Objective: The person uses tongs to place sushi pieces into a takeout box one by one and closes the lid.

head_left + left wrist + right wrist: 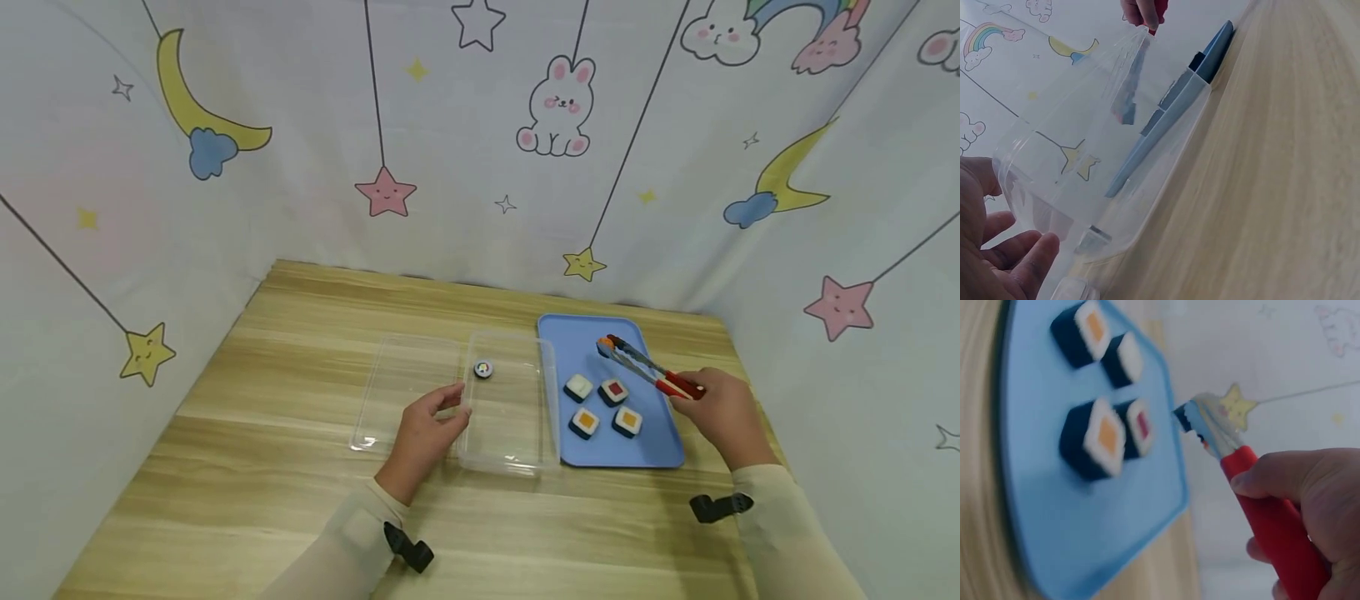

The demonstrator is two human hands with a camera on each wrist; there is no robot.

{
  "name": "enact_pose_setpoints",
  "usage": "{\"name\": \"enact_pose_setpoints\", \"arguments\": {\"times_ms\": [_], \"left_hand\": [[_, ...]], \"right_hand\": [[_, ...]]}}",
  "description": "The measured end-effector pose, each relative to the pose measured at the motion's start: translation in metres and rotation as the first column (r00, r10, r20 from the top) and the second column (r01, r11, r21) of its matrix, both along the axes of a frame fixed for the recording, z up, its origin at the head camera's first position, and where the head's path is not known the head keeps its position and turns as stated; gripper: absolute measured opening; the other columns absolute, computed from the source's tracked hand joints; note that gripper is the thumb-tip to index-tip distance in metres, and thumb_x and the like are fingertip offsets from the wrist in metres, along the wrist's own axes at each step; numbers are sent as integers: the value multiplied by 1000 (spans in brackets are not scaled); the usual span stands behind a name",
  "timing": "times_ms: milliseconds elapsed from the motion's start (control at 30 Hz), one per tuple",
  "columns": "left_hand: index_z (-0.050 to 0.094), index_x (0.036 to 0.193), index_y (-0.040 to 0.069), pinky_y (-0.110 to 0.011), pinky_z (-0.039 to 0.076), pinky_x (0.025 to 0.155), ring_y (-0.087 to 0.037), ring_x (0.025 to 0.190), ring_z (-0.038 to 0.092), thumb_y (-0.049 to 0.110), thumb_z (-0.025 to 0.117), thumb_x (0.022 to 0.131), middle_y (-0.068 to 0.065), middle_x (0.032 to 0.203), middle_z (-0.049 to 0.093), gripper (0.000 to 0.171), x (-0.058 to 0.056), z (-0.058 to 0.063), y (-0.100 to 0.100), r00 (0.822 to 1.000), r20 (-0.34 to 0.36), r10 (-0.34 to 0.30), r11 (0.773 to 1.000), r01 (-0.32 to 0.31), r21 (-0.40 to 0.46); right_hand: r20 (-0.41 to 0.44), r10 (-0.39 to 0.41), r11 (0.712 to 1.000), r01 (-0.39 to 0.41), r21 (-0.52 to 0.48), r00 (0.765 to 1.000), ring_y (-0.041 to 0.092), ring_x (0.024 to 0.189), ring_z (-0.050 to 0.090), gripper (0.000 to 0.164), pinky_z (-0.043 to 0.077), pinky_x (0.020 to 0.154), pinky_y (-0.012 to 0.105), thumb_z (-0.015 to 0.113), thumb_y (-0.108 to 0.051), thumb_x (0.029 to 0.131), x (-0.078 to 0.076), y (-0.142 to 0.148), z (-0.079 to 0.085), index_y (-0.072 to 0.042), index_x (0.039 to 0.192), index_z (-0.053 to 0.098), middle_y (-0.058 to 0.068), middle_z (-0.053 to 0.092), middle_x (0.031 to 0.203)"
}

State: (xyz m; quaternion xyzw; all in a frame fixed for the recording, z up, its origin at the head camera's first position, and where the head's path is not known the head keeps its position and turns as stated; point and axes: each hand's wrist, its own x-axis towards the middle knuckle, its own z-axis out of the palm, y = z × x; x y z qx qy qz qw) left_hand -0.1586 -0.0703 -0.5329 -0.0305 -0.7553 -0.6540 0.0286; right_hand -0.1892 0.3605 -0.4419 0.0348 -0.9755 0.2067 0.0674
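My left hand (456, 407) holds the left rim of a clear plastic container (517, 433) between thumb and fingers (1019, 256). One small sushi roll (483, 368) lies inside the container (1085, 162). My right hand (716, 408) grips the red handles of metal tongs (645, 365) over a blue tray (577, 333). The tong tips (1200, 422) pinch a small dark piece above the tray's far part. Several square sushi pieces (584, 422) sit on the tray (1029, 506), left of the right hand (1310, 487).
A clear flat lid (397, 383) lies on the wooden table (300, 483) just left of the container. Printed fabric walls (480, 125) close in the table at the back and both sides. The tray lies near the right wall.
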Motion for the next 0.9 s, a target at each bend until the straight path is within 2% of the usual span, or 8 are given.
{"name": "enact_pose_setpoints", "arguments": {"times_ms": [200, 300, 433, 533, 700, 900], "left_hand": [[67, 135, 0, -36, 61, 91, -32, 119, 67, 6, 76, 92, -19, 135, 66, 44, 1, 1, 0, 1000, -3, 12, 1000, -12, 1], [67, 135, 0, -35, 61, 91, -33, 120, 66, 5, 76, 93, -20, 135, 66, 44, 0, 0, 0, 1000, 0, 9, 1000, -9, 6], [67, 136, -1, -34, 61, 91, -34, 120, 66, 5, 75, 93, -21, 135, 66, 44, 0, 0, 1, 1000, -3, 4, 1000, -4, 10], [67, 135, -1, -34, 61, 90, -34, 119, 67, 6, 75, 93, -21, 133, 67, 44, 0, 0, 1, 1000, -3, 4, 1000, -4, 23], [67, 134, -2, -34, 61, 89, -33, 117, 68, 6, 75, 93, -22, 130, 68, 42, -1, -2, 1, 1000, -8, -1, 1000, 2, 31], [68, 132, -2, -34, 61, 89, -32, 116, 68, 6, 76, 92, -21, 129, 69, 41, -1, -2, 1, 1000, -9, 7, 999, -7, 35]], "right_hand": [[-9, 71, 996, -72, -51, 997, 32, 89, 66, 38, 59, 67, 40, 82, -18, 90, 5, -36, 30, -3, 124, 74, 16, 71, 108], [-22, 141, 987, -143, -76, 990, 29, 89, 67, 36, 60, 67, 36, 83, -17, 89, 9, -59, 36, -5, 122, 76, 12, 72, 107], [-17, 237, 970, -238, -44, 971, 24, 85, 66, 33, 58, 64, 33, 84, -17, 87, 6, -88, 30, -6, 118, 78, 7, 72, 102], [25, 283, 959, -283, 1, 959, 22, 85, 64, 33, 57, 65, 33, 83, -17, 87, 0, -105, 21, -7, 118, 78, 6, 72, 102], [73, 294, 951, -299, 73, 953, 18, 83, 63, 30, 56, 66, 33, 83, -16, 85, -8, -126, 11, -9, 114, 79, 4, 72, 99], [67, 297, 935, -304, 181, 953, 18, 77, 63, 26, 57, 65, 36, 85, -14, 82, -12, -144, 13, -7, 107, 81, 6, 71, 93]]}}
